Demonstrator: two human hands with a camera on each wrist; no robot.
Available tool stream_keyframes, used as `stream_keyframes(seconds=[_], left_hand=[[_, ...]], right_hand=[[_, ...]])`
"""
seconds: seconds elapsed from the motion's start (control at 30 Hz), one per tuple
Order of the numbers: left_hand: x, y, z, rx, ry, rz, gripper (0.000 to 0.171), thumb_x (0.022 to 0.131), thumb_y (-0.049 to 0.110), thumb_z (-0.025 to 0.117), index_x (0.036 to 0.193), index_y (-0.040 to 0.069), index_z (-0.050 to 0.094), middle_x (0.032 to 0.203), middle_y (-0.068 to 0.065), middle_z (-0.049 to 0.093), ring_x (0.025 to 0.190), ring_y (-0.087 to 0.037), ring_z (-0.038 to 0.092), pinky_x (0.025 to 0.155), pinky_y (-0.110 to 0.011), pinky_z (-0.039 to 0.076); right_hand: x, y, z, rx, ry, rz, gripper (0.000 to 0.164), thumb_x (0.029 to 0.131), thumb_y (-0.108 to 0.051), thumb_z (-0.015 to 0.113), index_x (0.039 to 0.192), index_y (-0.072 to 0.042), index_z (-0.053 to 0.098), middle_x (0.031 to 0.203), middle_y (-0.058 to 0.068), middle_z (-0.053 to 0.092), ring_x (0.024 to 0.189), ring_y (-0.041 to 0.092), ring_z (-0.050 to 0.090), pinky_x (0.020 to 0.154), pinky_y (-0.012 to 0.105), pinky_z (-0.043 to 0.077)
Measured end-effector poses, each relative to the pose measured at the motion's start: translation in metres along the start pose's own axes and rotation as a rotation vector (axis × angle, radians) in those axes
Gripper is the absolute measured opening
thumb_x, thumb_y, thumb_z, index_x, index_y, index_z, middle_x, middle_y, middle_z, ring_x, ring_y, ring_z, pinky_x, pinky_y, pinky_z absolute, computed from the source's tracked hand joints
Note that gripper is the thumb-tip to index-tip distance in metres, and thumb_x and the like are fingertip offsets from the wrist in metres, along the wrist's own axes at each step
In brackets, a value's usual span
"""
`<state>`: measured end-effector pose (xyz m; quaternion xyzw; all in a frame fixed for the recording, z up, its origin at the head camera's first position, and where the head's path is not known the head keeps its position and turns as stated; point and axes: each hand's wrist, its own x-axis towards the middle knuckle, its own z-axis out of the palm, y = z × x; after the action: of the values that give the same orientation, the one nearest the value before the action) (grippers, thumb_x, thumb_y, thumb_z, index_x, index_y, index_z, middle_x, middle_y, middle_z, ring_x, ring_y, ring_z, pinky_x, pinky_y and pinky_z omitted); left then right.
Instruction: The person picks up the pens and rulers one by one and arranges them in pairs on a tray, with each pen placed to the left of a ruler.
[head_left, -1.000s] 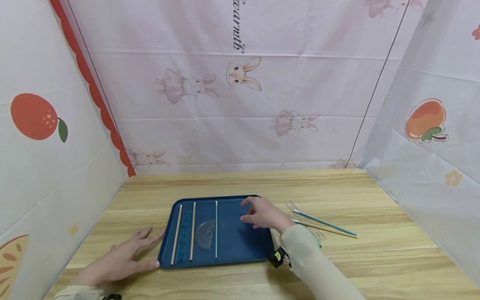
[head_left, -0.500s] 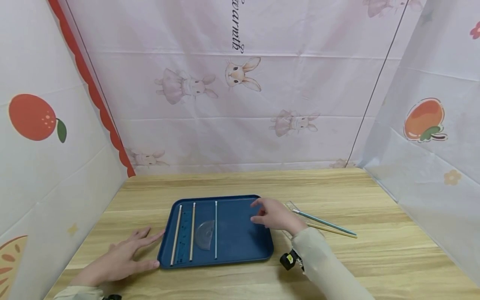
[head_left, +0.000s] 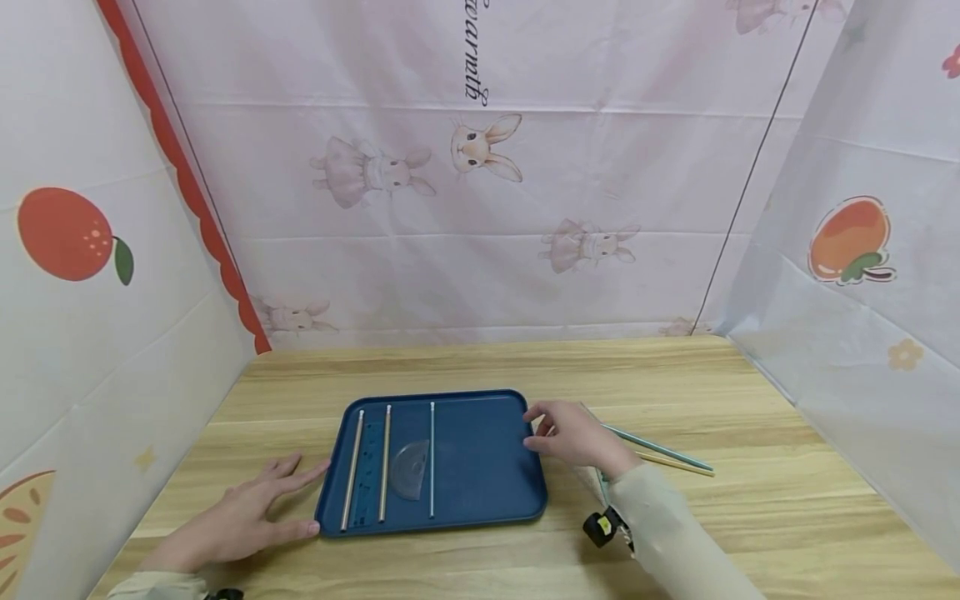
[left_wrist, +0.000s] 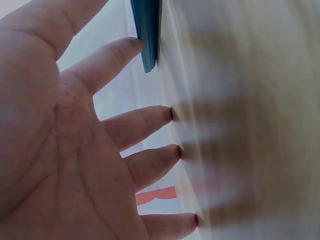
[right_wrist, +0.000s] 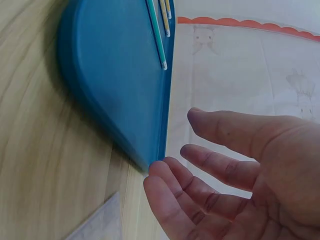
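Note:
A blue tray (head_left: 487, 518) lies on the table. In its left half two gold pencils (head_left: 352, 471) stand either side of a blue ruler (head_left: 368, 473); a clear protractor (head_left: 408, 471) lies beside a teal pencil (head_left: 432, 458). My left hand (head_left: 240, 517) rests at the tray's left edge, fingers spread, with fingertips on the table and at the rim in the left wrist view (left_wrist: 90, 125). My right hand (head_left: 573, 433) hovers at the tray's right rim, its fingers loosely bent and holding nothing, as the right wrist view (right_wrist: 225, 175) shows.
Right of the tray, partly hidden by my right hand and sleeve, lie another teal pencil (head_left: 663, 448), a gold pencil (head_left: 678, 463) and a clear ruler, whose edge seems to show as a clear piece (right_wrist: 102, 222). Printed cloth walls (head_left: 480, 275) enclose the wooden table (head_left: 787, 500).
My right hand has moved rightward from above the tray's right part to its right rim, covering more of the pencils there. The left hand and the things in the tray stay put.

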<state>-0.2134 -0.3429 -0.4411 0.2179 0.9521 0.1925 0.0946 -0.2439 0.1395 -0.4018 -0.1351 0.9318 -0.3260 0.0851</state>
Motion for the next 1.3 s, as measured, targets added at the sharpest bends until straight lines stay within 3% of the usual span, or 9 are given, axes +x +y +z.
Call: stream_keyframes(seconds=[0.23,0.5,0.7,0.9,1.03,1.3], left_hand=[[0.001,0.001,0.000,0.004,-0.012,-0.014,0.083,0.095,0.057,0.076,0.164,0.022,0.047,0.165,-0.041,0.035,0.147,-0.075,0.028,0.091,-0.098,0.029],[0.001,-0.001,0.001,0.007,-0.010,-0.018,0.083,0.095,0.058,0.076,0.164,0.023,0.047,0.166,-0.040,0.035,0.147,-0.074,0.028,0.091,-0.098,0.029],[0.003,-0.010,0.006,-0.002,0.009,0.006,0.081,0.095,0.059,0.076,0.164,0.030,0.046,0.164,-0.041,0.036,0.145,-0.076,0.029,0.087,-0.099,0.027],[0.003,-0.007,0.005,-0.022,-0.017,-0.027,0.084,0.093,0.061,0.076,0.165,0.031,0.045,0.166,-0.040,0.035,0.147,-0.075,0.027,0.090,-0.099,0.026],[0.001,-0.001,0.001,-0.038,-0.037,-0.050,0.087,0.093,0.062,0.076,0.165,0.026,0.045,0.167,-0.039,0.033,0.150,-0.074,0.024,0.095,-0.098,0.025],[0.000,-0.003,0.002,-0.031,-0.014,-0.015,0.084,0.093,0.061,0.076,0.164,0.026,0.047,0.167,-0.039,0.034,0.148,-0.075,0.026,0.092,-0.099,0.025]], right_hand=[[-0.005,0.013,-0.005,0.028,-0.018,0.039,0.037,0.102,-0.018,0.074,0.135,-0.002,0.069,0.104,0.008,0.072,0.086,0.015,0.066,0.076,0.032,0.057],[-0.014,0.021,-0.009,0.034,-0.006,0.064,0.040,0.100,-0.019,0.077,0.135,-0.002,0.068,0.105,0.007,0.071,0.091,0.018,0.067,0.081,0.040,0.058],[-0.019,0.028,-0.012,0.005,0.006,0.044,0.040,0.100,-0.016,0.077,0.134,0.002,0.067,0.104,0.008,0.071,0.092,0.019,0.068,0.081,0.040,0.059],[-0.022,0.034,-0.014,-0.046,0.014,0.055,0.041,0.098,-0.013,0.079,0.132,0.004,0.067,0.103,0.009,0.072,0.092,0.018,0.068,0.080,0.040,0.060],[-0.022,0.038,-0.016,-0.066,0.022,0.082,0.042,0.094,-0.010,0.082,0.130,0.006,0.068,0.100,0.008,0.072,0.089,0.017,0.066,0.077,0.037,0.058],[-0.022,0.046,-0.017,-0.064,0.023,0.122,0.047,0.090,-0.009,0.086,0.130,0.009,0.068,0.087,0.006,0.067,0.074,0.015,0.056,0.068,0.031,0.049]])
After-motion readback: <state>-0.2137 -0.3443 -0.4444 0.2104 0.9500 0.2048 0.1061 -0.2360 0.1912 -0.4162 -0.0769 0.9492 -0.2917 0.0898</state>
